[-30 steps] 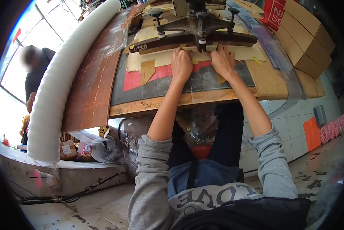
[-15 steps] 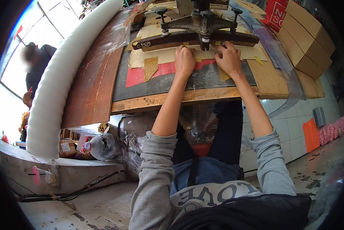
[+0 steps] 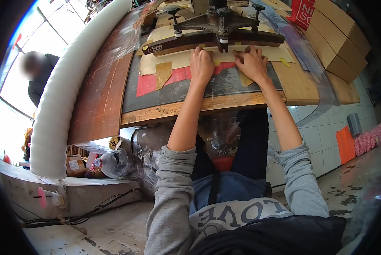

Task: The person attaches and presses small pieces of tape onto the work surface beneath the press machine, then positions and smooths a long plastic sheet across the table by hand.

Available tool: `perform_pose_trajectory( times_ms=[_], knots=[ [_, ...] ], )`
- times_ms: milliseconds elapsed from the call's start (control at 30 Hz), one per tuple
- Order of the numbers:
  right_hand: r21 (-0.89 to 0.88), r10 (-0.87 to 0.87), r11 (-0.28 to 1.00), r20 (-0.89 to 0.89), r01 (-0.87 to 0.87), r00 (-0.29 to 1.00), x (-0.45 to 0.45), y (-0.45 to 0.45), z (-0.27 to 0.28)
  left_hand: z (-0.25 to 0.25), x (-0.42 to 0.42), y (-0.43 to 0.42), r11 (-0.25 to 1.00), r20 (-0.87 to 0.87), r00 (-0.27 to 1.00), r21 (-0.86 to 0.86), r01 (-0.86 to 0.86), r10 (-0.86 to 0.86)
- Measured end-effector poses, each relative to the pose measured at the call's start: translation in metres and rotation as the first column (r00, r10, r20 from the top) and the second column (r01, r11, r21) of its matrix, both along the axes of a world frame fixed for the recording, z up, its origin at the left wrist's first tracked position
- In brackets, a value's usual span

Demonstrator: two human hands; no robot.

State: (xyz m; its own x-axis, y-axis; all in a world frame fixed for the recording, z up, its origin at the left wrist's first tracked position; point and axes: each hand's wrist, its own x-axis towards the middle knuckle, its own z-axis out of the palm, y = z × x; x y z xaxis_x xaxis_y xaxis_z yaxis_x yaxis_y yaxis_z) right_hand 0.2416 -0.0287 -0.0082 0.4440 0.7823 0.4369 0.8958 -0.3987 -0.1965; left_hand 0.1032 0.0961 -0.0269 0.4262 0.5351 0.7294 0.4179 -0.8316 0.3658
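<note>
A: Work's location?
B: Upper centre of frame. Pale sheet [image 3: 182, 61] lies over a red sheet [image 3: 182, 76], dark bar [image 3: 258, 39] across its far side. Can't tell if bar touches.
A: Hands?
B: Left hand [image 3: 202, 67] curled, knuckles up, at the sheet. Right hand [image 3: 253, 66] bent, fingers partly spread. Can't tell what either pinches.
A: Main hazard?
B: Fingers, I judge. Both sets sit just beside the bar; if it dropped, it could catch them.
A: And the sheet?
B: Could skew or crease if the hands pulled unevenly. Brown tape [image 3: 163, 76], left of the hands, might peel under a tug, letting layers slip.
</note>
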Motion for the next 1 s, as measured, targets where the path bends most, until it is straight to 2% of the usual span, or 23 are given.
perform_pose_trajectory(
  times_ms=[333, 367, 433, 533, 633, 733, 833, 1000],
  knots=[
    [-0.055, 0.035, 0.998, -0.103, -0.041, 0.994, 0.006, -0.006, 0.002, 0.004, -0.005, -0.005, 0.999, -0.079, 0.996, 0.03, -0.037, 0.04],
    [-0.062, 0.03, 0.997, -0.074, -0.034, 0.997, 0.004, -0.006, 0.004, 0.005, -0.006, -0.006, 0.999, -0.099, 0.994, 0.028, -0.04, 0.043],
    [-0.076, 0.021, 0.997, -0.016, -0.022, 1.0, 0.0, -0.008, 0.007, 0.008, -0.01, -0.007, 0.998, -0.253, 0.966, 0.04, -0.045, 0.054],
    [-0.027, 0.06, 0.998, 0.265, -0.055, 0.962, -0.001, -0.011, 0.004, 0.02, -0.019, -0.011, 0.991, -0.434, 0.896, 0.129, -0.039, 0.092],
    [-0.105, 0.225, 0.974, 0.423, -0.199, 0.878, 0.014, 0.003, -0.003, 0.022, -0.026, -0.008, 0.98, -0.497, 0.861, 0.197, -0.011, 0.109],
    [-0.183, 0.264, 0.96, 0.348, -0.211, 0.899, 0.004, -0.001, 0.007, 0.025, -0.026, -0.007, 0.971, -0.522, 0.843, 0.238, -0.003, 0.131],
    [-0.299, 0.311, 0.931, 0.356, -0.208, 0.881, -0.004, -0.004, 0.018, 0.025, -0.026, -0.01, 0.973, -0.522, 0.841, 0.229, -0.019, 0.139],
    [-0.309, 0.322, 0.928, 0.384, -0.208, 0.865, 0.002, 0.004, 0.012, 0.023, -0.025, -0.01, 0.968, -0.5, 0.854, 0.249, -0.016, 0.143]
  ],
)
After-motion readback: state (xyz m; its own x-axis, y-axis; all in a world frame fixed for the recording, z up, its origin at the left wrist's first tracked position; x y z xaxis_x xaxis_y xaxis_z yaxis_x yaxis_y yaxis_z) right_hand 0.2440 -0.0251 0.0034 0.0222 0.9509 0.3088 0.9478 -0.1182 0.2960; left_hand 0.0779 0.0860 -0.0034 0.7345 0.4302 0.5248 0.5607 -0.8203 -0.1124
